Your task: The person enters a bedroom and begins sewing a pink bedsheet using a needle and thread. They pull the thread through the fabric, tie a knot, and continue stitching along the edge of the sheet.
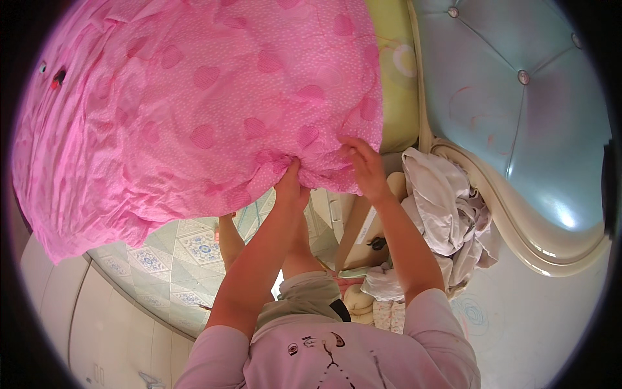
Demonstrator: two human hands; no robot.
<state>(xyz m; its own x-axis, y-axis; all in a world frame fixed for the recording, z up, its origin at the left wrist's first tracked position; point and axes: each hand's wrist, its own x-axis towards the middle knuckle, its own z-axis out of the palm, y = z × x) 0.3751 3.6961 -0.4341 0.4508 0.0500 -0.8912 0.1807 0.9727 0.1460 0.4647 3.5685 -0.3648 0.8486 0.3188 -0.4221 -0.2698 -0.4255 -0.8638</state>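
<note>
A large pink quilt or sheet (204,107) with darker hearts and white dots covers the bed and hangs in creases over its near edge. My left hand (290,181) grips a bunched fold of this fabric at the near edge. Over the fabric's near right corner is my right hand (364,167), its fingers spread and partly bent, touching or just above the cloth. Along the right side of the pink cloth a strip of yellow-green bedding (399,82) shows.
A padded blue headboard (525,121) with a cream curved frame stands at the right. Crumpled whitish cloth (442,209) lies beside a cardboard box (357,233). White cabinets (107,321) stand at the lower left, beyond the patterned tile floor (199,245). Small dark and red objects (59,79) rest on the bedding.
</note>
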